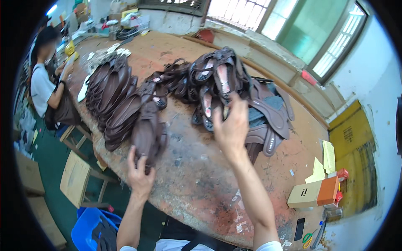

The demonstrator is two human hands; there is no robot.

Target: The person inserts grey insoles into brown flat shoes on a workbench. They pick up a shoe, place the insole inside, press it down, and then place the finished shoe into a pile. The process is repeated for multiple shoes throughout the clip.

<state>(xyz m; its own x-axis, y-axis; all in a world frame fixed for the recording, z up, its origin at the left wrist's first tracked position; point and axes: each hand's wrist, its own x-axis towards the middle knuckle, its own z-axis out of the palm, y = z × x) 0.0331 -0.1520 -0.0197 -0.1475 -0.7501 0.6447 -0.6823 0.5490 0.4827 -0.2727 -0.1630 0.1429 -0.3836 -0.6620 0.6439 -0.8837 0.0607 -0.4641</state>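
My left hand (141, 175) has its fingers round the near end of a dark brown shoe (145, 127), at the front of a long row of stacked brown strappy shoe uppers (111, 90). My right hand (233, 127) is raised with thumb and fingers apart, in front of a heap of brown sandals (224, 75) with pale printed insoles. I see nothing between its fingers, though its fingertips overlap the heap. Just right of that hand lie several flat brown insoles (272, 119) on a grey-blue cloth-like piece (259, 111).
The worn brown table (188, 167) curves round me. At right are a beige and orange box (312, 193), yellow papers (328, 157), a phone (299, 229) and green-orange scissors (308, 238). A wooden stool (75, 180) and blue bin (90, 230) stand left; a person (44, 83) works beyond.
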